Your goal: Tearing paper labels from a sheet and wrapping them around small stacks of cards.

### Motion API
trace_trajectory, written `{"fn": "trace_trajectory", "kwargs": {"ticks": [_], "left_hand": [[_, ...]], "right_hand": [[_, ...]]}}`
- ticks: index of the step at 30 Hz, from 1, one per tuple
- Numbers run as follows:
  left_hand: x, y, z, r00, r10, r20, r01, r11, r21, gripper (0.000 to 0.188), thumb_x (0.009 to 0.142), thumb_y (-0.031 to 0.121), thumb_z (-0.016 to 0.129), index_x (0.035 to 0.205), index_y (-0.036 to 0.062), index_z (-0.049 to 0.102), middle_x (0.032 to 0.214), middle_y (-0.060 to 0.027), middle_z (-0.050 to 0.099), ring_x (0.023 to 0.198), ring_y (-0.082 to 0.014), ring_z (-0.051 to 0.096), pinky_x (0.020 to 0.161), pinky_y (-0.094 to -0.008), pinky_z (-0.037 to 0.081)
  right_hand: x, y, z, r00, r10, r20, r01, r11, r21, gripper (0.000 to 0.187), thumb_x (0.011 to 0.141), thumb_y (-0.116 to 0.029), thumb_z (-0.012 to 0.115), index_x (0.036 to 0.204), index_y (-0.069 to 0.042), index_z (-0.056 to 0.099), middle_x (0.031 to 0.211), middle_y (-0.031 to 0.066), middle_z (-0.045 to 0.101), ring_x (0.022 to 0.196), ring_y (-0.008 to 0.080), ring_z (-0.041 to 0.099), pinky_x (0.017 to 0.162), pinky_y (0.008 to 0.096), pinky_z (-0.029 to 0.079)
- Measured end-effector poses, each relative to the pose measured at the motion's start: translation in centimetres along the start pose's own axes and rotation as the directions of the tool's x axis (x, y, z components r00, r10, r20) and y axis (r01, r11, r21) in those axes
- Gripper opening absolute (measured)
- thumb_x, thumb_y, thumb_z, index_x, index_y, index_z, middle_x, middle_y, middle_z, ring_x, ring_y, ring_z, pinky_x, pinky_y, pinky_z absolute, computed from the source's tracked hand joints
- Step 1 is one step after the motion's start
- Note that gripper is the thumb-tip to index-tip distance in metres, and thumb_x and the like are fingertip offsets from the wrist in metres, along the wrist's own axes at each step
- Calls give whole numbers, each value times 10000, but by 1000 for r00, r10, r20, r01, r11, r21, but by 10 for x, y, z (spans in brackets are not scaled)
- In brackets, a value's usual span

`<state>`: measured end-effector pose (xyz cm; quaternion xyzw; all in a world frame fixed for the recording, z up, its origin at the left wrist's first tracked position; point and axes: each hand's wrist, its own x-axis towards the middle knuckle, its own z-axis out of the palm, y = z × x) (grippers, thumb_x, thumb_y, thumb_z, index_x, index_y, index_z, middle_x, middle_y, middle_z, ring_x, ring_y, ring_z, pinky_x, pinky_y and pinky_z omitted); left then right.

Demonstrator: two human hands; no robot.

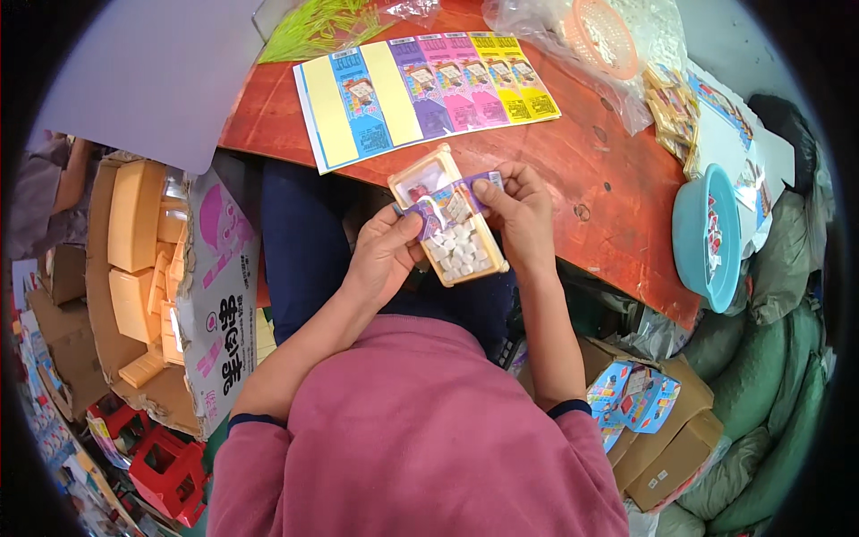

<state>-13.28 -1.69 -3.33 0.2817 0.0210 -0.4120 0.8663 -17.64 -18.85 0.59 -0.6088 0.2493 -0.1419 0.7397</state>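
Note:
A small cream-coloured plastic box point(474, 277) is held tilted above my lap, just off the table's front edge. Small white cubes point(463, 251) fill its near half, and something red shows in its far half. Across its middle lies a purple printed sticker point(454, 205). My left hand point(380, 255) is closed on the box's left side, thumb on the sticker's end, other fingers partly hidden beneath. My right hand point(526, 213) pinches the sticker's right end against the box's right edge, its fingers curled.
On the red table point(573, 188) lies a sheet of coloured stickers point(447, 85), with yellow-green strips point(318, 29) behind. A blue basin point(693, 237) and a pink basket point(601, 36) stand right. Cartons flank me, the left carton point(224, 295) holding orange plastic parts point(134, 215).

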Motion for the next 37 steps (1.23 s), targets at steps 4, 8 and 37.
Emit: {"fn": "trace_trajectory", "kwargs": {"ticks": [4, 8, 37], "left_hand": [[-1, -1, -7, 992, -113, 48, 118, 986, -116, 415, 909, 197, 529, 1272, 33, 412, 1149, -126, 578, 1053, -241, 587, 904, -367, 494], [-7, 3, -15, 960, -192, 202, 239, 942, -238, 538, 866, 196, 606, 1316, 16, 374, 1157, -108, 562, 1052, -219, 578, 946, -368, 459], [8, 4, -32, 924, -49, 380, 184, 927, -328, 672, 849, 323, 627, 1385, 70, 311, 1209, -92, 509, 1204, -282, 462, 986, -441, 414]], "right_hand": [[-12, -7, 18, 977, 114, 179, -145, 975, 171, 182, 806, -40, 665, 905, -59, 514, 762, 12, 603, 620, 65, 568, 516, 181, 445], [-22, -16, 32, 976, 64, 210, -45, 994, -95, 203, 779, -83, 710, 872, -56, 532, 736, 18, 614, 606, 64, 574, 509, 174, 437], [-45, -21, 9, 909, -43, 415, 104, 987, -125, 303, 890, -178, 594, 1135, -6, 549, 948, 41, 635, 841, 116, 606, 740, 234, 480]]}}
